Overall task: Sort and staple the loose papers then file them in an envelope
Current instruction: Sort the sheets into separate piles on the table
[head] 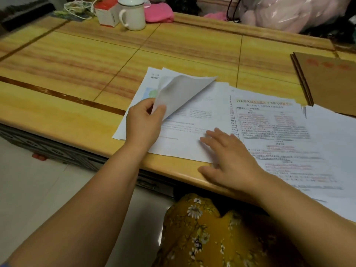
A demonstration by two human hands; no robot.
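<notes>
A stack of loose papers (185,132) lies at the near edge of the table (77,74). The left hand (143,124) pinches the top sheet (181,91) and lifts its left edge, curling it rightward. The right hand (229,160) rests flat, fingers straight, on the stack's near right corner. More printed sheets (279,135) lie to the right, brown envelopes (327,81) beyond them. A white mug (133,16) stands at the far side.

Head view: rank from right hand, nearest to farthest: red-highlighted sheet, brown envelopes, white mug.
From the right hand, which lies flat on the papers at the table's near edge:
1. red-highlighted sheet, just to its right, beside the wrist.
2. brown envelopes, farther right at the table's right edge.
3. white mug, far-left corner, across the table.
</notes>
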